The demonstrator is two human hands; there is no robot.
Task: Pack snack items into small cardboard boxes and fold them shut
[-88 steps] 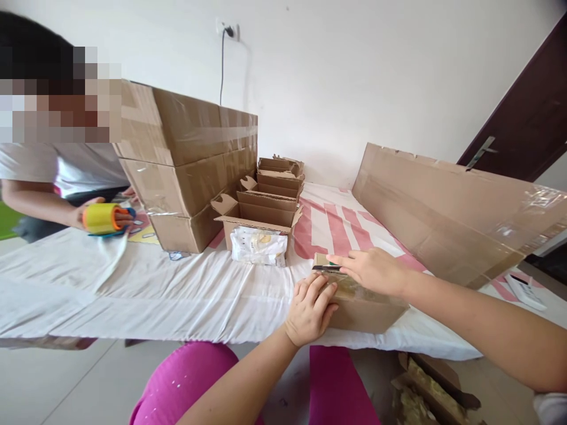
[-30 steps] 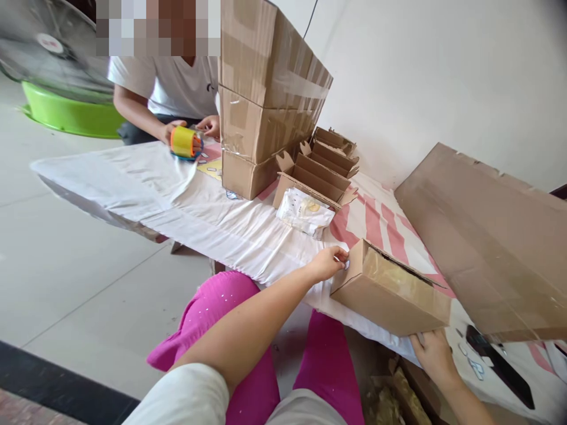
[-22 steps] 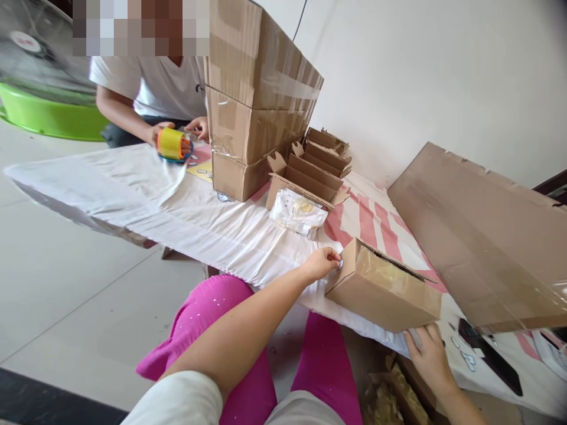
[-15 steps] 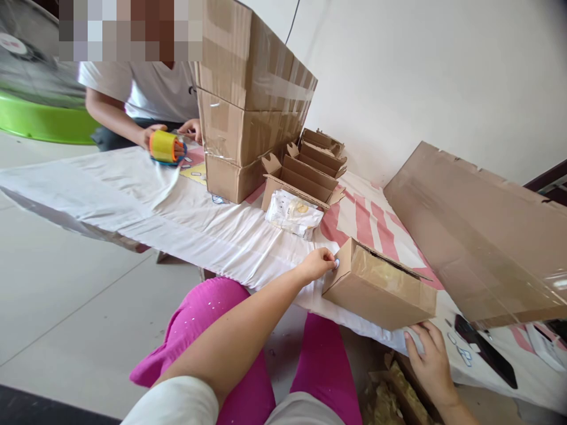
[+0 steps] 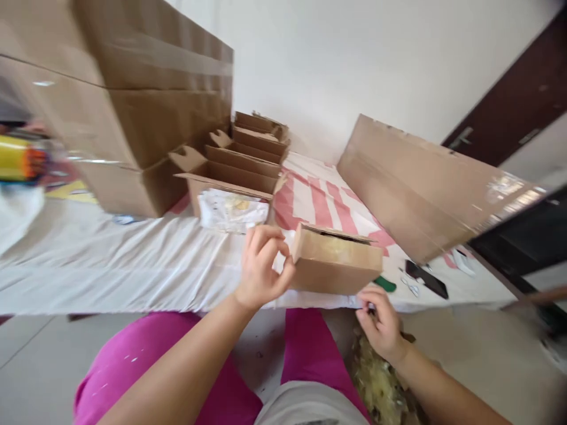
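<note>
A closed cardboard box with a strip of shiny tape lies at the table's front edge. My left hand is raised at its left end, fingers bent and apart, with no held thing visible. A small pale spot shows at one fingertip; I cannot tell what it is. Close to the box's lower right corner, my right hand has its fingers curled toward the thumb. Something dark shows between them, too small to name. Behind my left hand, a white soft packet leans on an open carton.
Tall stacked cardboard boxes stand on the left, with a yellow tape roll beyond. A large cardboard sheet or box leans at the right. A black phone-like object and a green item lie right of the box.
The view has swung right. My left hand has come off the box's end, where it pressed a small pale disc. My right hand's fingers have curled in beside the box's corner.
</note>
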